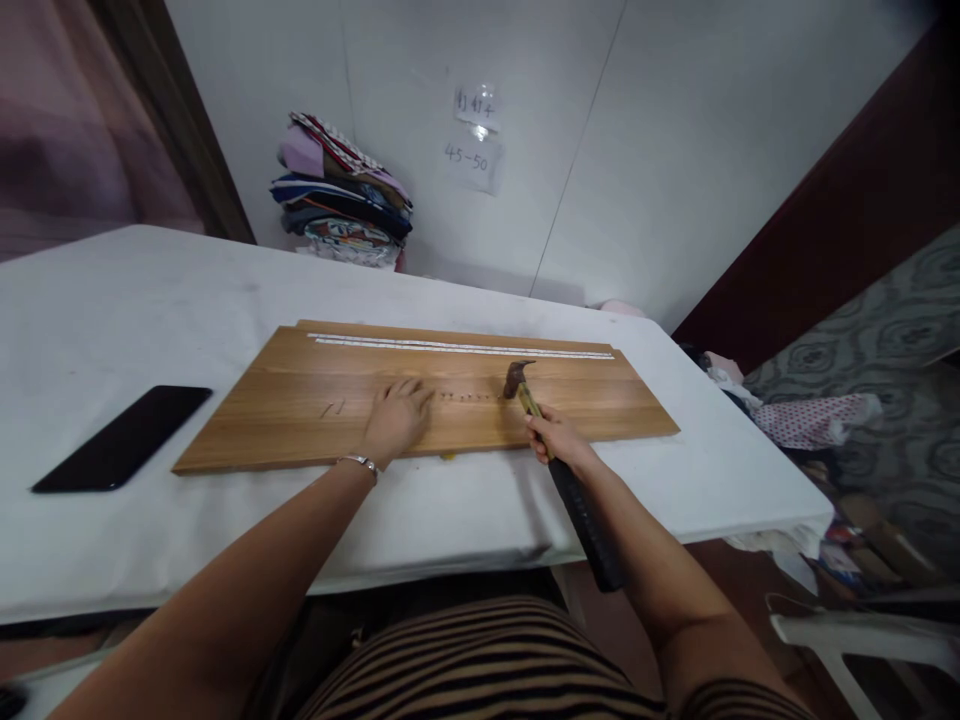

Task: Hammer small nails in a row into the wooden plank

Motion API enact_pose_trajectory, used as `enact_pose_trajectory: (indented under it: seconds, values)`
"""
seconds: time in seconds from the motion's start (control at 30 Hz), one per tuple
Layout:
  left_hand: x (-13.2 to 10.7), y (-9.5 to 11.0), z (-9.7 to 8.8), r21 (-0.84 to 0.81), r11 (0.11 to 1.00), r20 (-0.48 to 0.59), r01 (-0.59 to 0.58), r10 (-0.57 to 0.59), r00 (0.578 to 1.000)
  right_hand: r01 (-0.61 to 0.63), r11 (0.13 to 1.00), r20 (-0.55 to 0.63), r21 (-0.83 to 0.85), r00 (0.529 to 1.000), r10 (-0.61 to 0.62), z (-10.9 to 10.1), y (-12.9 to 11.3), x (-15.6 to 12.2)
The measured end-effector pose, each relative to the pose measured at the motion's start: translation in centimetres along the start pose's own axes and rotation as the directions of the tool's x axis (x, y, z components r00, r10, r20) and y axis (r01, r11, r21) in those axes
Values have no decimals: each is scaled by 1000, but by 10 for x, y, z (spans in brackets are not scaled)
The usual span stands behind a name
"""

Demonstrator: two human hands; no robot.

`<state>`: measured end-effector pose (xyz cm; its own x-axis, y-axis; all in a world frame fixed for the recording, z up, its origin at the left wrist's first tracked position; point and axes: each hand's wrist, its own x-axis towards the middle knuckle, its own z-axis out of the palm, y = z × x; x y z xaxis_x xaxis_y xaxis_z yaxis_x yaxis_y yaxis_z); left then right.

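A claw hammer [576,500] with a black grip is held in my right hand [555,436], which is closed around the handle near the head. The hammer head [516,378] is over the right end of a row of several small nails [466,397] standing in a wooden board [600,400]. My left hand [399,412] lies spread on the board, just left of the row, with nothing visible in it. A couple of loose nails [332,408] lie on the board further left. Two white strips [457,348] run along the board's far side.
The board lies on a table with a white cover [232,530]. To the left is a black tablet-like slab [124,438]. Folded clothes [345,200] are stacked at the back by the wall. A white chair [862,640] stands at the lower right.
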<state>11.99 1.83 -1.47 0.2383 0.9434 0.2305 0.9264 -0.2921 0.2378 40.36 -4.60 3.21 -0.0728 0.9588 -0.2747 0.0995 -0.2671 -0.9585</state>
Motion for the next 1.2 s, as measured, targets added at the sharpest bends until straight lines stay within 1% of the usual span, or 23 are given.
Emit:
enact_pose_trajectory:
  seconds: [0.13,0.4,0.73,0.97,1.2]
  values:
    - [1,-1,1,11,1000,1,4,-4,1000,-14,999,-9,-29,1000,14,-1,0,0]
    - [1,-1,1,1,1000,-13,-7,7,1000,-2,1000,-15,-16,1000,2,0,-1,1]
    - [1,0,-1,1,1000,16,7,-7,1000,28,999,-12,-18,1000,-28,-1,1,2]
    - [1,-3,2,-10,1000,-12,-4,4,1000,12,1000,-12,-20,1000,-12,0,3,5]
    - [1,-2,1,-2,1000,2,5,-5,1000,15,999,-2,-40,1000,-15,1,0,4]
